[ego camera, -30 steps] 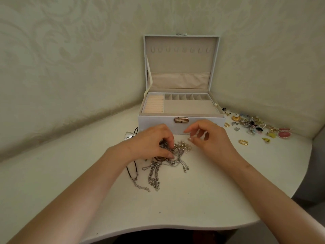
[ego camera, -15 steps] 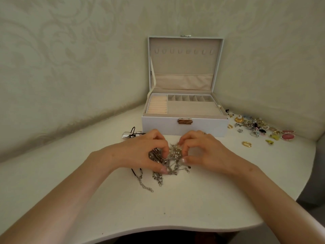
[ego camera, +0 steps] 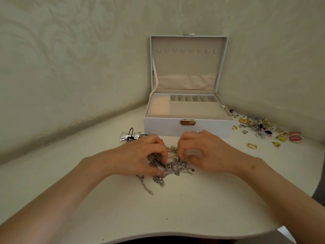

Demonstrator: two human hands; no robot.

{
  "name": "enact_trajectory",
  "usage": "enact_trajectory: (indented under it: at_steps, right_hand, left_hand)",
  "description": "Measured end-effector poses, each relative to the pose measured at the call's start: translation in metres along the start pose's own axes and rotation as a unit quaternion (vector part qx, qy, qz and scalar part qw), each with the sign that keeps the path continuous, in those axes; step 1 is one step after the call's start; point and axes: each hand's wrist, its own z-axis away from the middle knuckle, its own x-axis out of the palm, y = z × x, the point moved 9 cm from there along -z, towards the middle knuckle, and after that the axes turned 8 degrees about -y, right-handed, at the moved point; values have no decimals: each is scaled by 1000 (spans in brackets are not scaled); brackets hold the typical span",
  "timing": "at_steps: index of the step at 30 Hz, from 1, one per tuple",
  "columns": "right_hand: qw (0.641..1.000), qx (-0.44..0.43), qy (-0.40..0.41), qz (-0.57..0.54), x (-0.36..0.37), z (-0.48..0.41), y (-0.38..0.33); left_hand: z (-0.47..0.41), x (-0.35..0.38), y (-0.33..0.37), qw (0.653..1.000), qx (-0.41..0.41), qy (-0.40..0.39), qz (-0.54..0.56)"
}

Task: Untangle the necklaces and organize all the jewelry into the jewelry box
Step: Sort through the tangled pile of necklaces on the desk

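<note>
Silver bow pendant [ego camera: 129, 135] on a black cord lies far left on the white table [ego camera: 175, 208], just behind the left hand. Left hand [ego camera: 140, 155] has fingers curled, pinching into the left side of the tangled necklaces [ego camera: 173, 164]. The tangle, a heap of silver chains, sits on the table between both hands, in front of the jewelry box; loose chain ends [ego camera: 146, 186] trail toward the camera below the left thumb. Right hand [ego camera: 205, 154] has fingers curled too, fingertips nipping the right side of the same tangle; a ring shows on one finger. Jewelry box [ego camera: 188, 126] stands behind the hands, white, lid upright and open, compartments showing beige lining. Far right, a scatter of small jewelry [ego camera: 263, 128] lies on the table beside the box, with a gold ring [ego camera: 252, 145] and a pink round piece [ego camera: 295, 138] near the front.
</note>
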Motion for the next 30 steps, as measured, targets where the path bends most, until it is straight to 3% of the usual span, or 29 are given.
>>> enact_trajectory:
  at_steps: [10,14,17,21,25,30]
  right_hand:
    - [993,114,4,5,2,-4,19]
    - [991,121,62,15,-3,5,23]
    - [989,54,127,-56,-9,3,10]
    - [992,-13,73,-99,6,-7,-10]
    - [997,25,61,-47,4,-5,2]
    - [997,66,32,18,6,-1,13]
  left_hand:
    - [11,-2,-10,999,-31,10,16]
    - [20,-19,-31,988,-74,126,44]
    - [19,-18,-35,980,-88,170,48]
    - [11,-9,-29,987,-57,140,52]
    - [13,-3,-38,992,-63,88,70]
    - [18,-8,-44,990,-83,85,76]
